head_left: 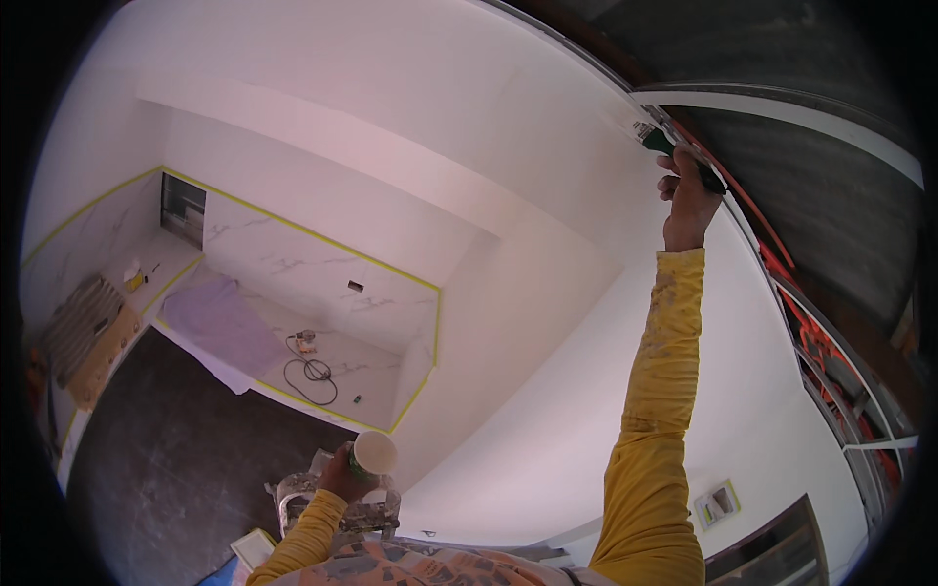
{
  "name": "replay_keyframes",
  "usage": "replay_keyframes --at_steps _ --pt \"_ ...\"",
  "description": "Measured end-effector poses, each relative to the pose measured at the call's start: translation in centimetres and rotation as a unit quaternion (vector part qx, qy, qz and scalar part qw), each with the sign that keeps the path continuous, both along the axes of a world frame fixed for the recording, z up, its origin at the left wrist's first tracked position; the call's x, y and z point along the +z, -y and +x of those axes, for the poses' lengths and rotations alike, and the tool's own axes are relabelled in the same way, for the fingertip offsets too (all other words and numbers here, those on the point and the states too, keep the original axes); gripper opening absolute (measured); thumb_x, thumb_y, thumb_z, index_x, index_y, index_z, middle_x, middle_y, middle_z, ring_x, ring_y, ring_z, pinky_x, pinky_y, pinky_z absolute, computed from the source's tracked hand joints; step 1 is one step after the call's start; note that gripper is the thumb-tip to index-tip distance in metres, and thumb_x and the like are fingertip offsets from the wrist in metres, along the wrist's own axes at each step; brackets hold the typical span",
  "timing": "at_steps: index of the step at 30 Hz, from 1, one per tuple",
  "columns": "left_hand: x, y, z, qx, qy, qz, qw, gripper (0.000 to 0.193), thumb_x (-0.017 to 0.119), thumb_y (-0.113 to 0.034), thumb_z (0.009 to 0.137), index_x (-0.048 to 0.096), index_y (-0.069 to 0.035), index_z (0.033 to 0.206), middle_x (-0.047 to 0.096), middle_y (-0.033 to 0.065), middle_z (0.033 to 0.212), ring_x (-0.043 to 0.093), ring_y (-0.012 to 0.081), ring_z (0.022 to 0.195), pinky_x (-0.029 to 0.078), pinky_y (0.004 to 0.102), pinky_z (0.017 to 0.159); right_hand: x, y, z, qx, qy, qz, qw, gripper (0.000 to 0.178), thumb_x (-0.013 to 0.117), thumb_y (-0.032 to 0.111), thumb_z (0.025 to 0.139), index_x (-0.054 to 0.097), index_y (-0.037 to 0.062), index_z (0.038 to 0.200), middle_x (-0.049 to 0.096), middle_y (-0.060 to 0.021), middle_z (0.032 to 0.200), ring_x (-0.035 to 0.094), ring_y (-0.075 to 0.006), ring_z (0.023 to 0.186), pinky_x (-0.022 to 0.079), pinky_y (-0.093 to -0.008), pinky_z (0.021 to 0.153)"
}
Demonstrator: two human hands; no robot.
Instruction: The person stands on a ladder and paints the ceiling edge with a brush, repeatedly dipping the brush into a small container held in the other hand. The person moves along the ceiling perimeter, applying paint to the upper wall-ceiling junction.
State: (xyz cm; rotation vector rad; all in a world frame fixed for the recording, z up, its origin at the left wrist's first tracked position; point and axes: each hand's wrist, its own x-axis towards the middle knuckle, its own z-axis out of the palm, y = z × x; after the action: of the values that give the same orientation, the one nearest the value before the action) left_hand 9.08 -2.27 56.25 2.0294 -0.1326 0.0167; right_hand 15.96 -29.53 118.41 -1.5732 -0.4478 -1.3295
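My right hand (692, 195) is raised at the upper right, closed around the handle of a paintbrush (658, 142) with a green and black grip. The bristle end lies against or close to the top edge of the white wall (547, 107), beside the open ceiling frame. Low in the view, my left hand (340, 476) is wrapped around a round cup-like container (375, 453) with a pale inside or contents; which of the two I cannot tell. Yellow, paint-stained sleeves cover both arms.
A metal ceiling frame (782, 109) with orange conduits runs along the right. Below my left hand is a paint-splattered stand or ladder top (293, 493). A marble-look counter edged with yellow tape holds a lavender cloth (220, 317) and a corded power tool (305, 341). Dark floor (166, 439) lies far below.
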Motion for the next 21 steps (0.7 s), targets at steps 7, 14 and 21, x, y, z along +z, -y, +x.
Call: replay_keyframes --at_steps 7,14,21 --pt "0.7 0.2 1.0 -0.003 0.056 -0.019 0.998 0.084 0.089 -0.029 0.062 0.043 -0.008 0.13 0.066 0.0176 0.117 0.066 0.0375 0.109 0.055 0.0452 0.093 1.2 3.9 0.0 -0.031 0.011 0.001 0.999 0.014 0.067 0.014 0.089 0.07 0.0034 0.097 0.071 -0.0089 0.077 0.052 -0.0093 0.047 0.037 -0.0221 0.043" --pt "1.3 0.2 1.4 -0.031 0.034 -0.038 0.998 0.083 0.088 -0.029 0.063 0.043 -0.007 0.13 0.066 0.0156 0.118 0.066 0.0344 0.11 0.055 0.0422 0.094 -0.7 3.9 -4.6 -0.191 0.093 -0.092 0.973 0.011 0.065 0.011 0.09 0.063 0.0041 0.098 0.059 -0.0011 0.066 0.05 -0.0068 0.056 0.037 -0.0226 0.052" --pt "1.6 0.1 1.2 -0.019 0.012 -0.032 0.999 0.081 0.088 -0.028 0.064 0.045 -0.007 0.13 0.066 0.015 0.118 0.065 0.0335 0.112 0.054 0.0418 0.095 -1.8 -5.2 -2.3 0.223 0.003 -0.12 0.967 0.007 0.071 0.012 0.09 0.066 0.0068 0.092 0.057 0.002 0.076 0.05 -0.0063 0.059 0.04 -0.0219 0.052"
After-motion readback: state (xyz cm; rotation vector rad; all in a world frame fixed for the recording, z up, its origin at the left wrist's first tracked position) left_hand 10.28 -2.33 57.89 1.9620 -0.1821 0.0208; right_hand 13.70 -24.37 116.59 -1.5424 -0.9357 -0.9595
